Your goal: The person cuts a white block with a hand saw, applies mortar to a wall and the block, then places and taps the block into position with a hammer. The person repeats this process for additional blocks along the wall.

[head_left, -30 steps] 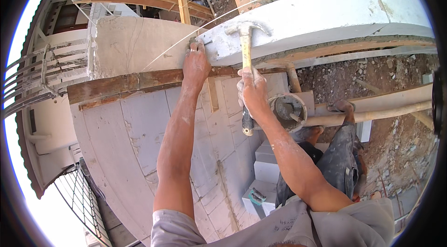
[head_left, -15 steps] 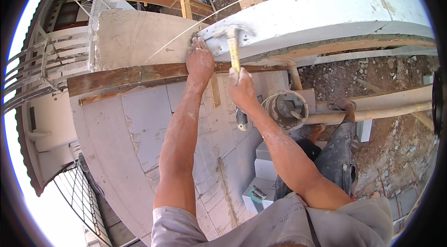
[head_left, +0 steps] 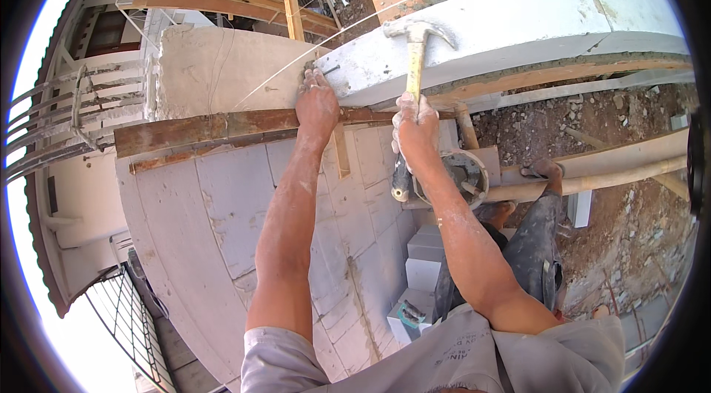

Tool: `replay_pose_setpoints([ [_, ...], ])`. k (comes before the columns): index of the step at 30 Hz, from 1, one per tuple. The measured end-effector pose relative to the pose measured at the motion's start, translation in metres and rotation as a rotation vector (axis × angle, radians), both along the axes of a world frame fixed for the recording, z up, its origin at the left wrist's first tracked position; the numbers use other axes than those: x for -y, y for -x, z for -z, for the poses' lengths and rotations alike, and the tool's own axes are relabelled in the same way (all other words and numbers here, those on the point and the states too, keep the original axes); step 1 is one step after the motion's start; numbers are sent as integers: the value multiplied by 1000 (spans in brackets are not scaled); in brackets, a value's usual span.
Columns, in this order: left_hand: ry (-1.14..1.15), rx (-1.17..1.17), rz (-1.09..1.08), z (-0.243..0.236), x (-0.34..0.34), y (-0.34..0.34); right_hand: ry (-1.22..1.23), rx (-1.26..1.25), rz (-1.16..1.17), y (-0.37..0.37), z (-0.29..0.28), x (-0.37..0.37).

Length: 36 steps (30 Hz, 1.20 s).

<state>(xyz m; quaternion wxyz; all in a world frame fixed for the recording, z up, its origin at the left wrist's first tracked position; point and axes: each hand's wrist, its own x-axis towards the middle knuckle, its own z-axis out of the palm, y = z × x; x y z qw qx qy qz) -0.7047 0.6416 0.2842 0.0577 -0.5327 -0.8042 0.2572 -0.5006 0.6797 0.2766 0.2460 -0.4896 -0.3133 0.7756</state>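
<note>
Hammer shifted rightward, bucket (partly behind right forearm), string nearby.

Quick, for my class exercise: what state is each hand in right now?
Left hand: fingers at the nail; whether pinching it cannot be told.
Right hand: closed, holding the hammer by its handle.

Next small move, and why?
Probably a short, controlled leftward tap of the hammer on the nail: the left hand appears to steady the nail, whose outer end sticks out, and the right hand grips the hammer, its head apart from the nail. Controlled, because the left hand sits so close.
</note>
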Motion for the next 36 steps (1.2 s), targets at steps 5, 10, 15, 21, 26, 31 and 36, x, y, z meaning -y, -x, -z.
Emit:
replay_pose_setpoints([
  [5, -49, 93, -74, -3, -15, -2, -197, 107, -126, 19, 4, 5],
  [10, -56, 26, -12, -4, -3, 0, 76, -218, 46, -13, 1, -5],
  [15, -36, 14, 51, 0, -17, -3, -306, 132, -96, 26, 28, 21],
  [21, -91, 28, 47, 2, -5, 4, -118, 27, 56, 4, 19, -2],
  [26, -94, 59, -2, 0, -12, 1, -256, 122, -382, 22, 5, 1],
  [31, -92, 17, 8, 0, -1, 1, 6, -61, 45, -13, -2, -12],
  [36, -42, 57, -21, -5, -17, -5, -325, 152, -218, 23, 20, 17],
])
